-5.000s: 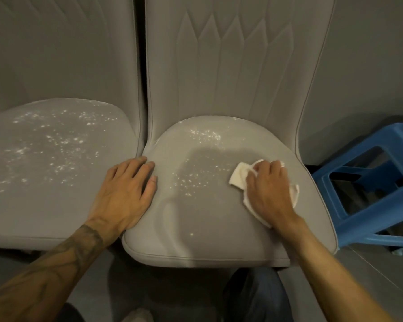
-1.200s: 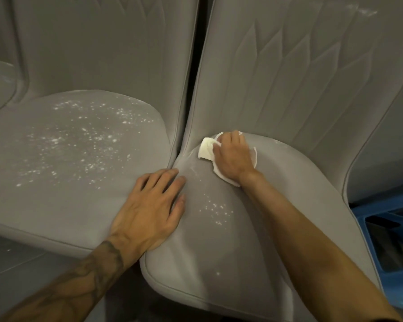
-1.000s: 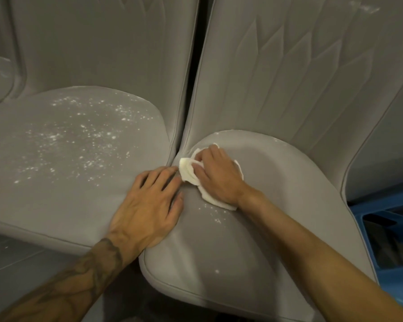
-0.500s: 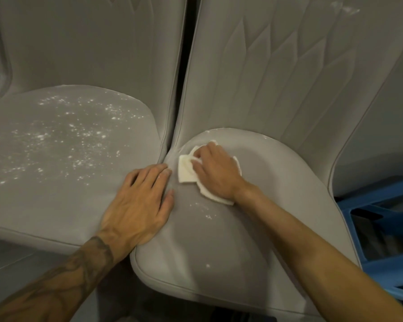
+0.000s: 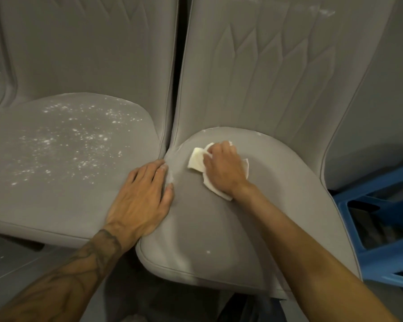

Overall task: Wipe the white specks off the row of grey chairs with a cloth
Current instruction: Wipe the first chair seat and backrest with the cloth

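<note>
Cloth (image 5: pixel 197 160) further back, long axis diagonal

Dim, flat light: plain grey wall (image 5: pixel 391 84) on the far right, blue plastic stool (image 5: pixel 386 259) with cut-out openings standing low in front of it, smooth grey floor (image 5: pixel 14 261) showing at lower left.

The right grip (image 5: pixel 223 168) presses a white cloth (image 5: pixel 196 160) onto the rear of the right chair seat (image 5: pixel 207 228), fingers curled over it, close to the backrest (image 5: pixel 265 77). The left grip (image 5: pixel 140 201) lies flat, fingers straight, where the two seats meet. The left chair seat (image 5: pixel 44 201) is peppered with white specks (image 5: pixel 75 140). One lone speck (image 5: pixel 208 251) sits near the right seat's front edge. A blue stool (image 5: pixel 382 254) stands far right.
</note>
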Demonstrator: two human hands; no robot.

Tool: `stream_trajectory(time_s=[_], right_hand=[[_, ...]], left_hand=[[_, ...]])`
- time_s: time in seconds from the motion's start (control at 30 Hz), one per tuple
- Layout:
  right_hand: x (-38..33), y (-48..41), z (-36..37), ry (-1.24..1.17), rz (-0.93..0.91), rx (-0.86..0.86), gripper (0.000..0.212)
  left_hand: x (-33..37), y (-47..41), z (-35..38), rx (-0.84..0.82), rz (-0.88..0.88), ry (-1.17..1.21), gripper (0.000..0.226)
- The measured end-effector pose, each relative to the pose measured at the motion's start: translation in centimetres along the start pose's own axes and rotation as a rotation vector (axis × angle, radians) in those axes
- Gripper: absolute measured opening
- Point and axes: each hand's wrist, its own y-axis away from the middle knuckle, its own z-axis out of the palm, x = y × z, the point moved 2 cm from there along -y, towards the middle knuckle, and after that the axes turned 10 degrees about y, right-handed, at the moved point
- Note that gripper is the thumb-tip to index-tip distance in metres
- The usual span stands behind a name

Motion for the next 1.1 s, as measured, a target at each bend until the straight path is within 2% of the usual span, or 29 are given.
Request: stream_trajectory(time_s=[0.07,0.17,0.23,0.37,0.5,0.57,0.67,0.87,0.93,1.03,1.1], right_hand=[[-1.8,1.0,-0.4,0.074,0.084,0.095,0.031],[-5.6,4.3,-0.2,-0.012,-0.182,0.222,0.027],[-4.9,4.9,-0.6,-0.108,-0.286,0.11,0.032],[0.9,3.1,-1.3,0.036,-0.018,-0.015,0.033],[-1.4,4.7,-2.9,0.101,0.07,0.119,0.009],[-4.4,5.7,-2.5,0.085,-0.039,0.218,0.011],[-5.7,6.0,-0.9,-0.073,-0.226,0.112,0.025],[-1.7,3.1,-1.1,0.099,0.156,-0.004,0.039],[-4.4,4.1,-1.2,0.094,0.079,0.038,0.039],[-8.0,6.9,-0.7,0.006,-0.223,0.134,0.031],[-7.0,7.5,-1.1,-0.043,-0.211,0.128,0.028]], left_hand=[[-0.1,0.0,-0.1,0.021,0.005,0.029,0.054],[-0.1,0.1,-0.2,0.05,0.016,0.079,0.041],[0.0,0.2,-0.3,0.053,0.019,0.106,0.034],[-0.4,0.6,-1.4,-0.013,0.071,0.081,0.04],[-1.5,1.3,-2.2,-0.072,0.112,0.039,0.054],[-1.6,1.5,-2.0,-0.056,0.099,0.034,0.055],[-1.4,1.5,-1.8,-0.038,0.11,0.012,0.052],[-1.3,1.6,-1.9,-0.038,0.112,-0.009,0.047],[-1.4,1.6,-1.9,-0.047,0.129,-0.021,0.048],[-1.8,1.6,-1.8,-0.07,0.155,0.048,0.045],[-1.9,1.8,-1.8,-0.049,0.173,0.063,0.046]])
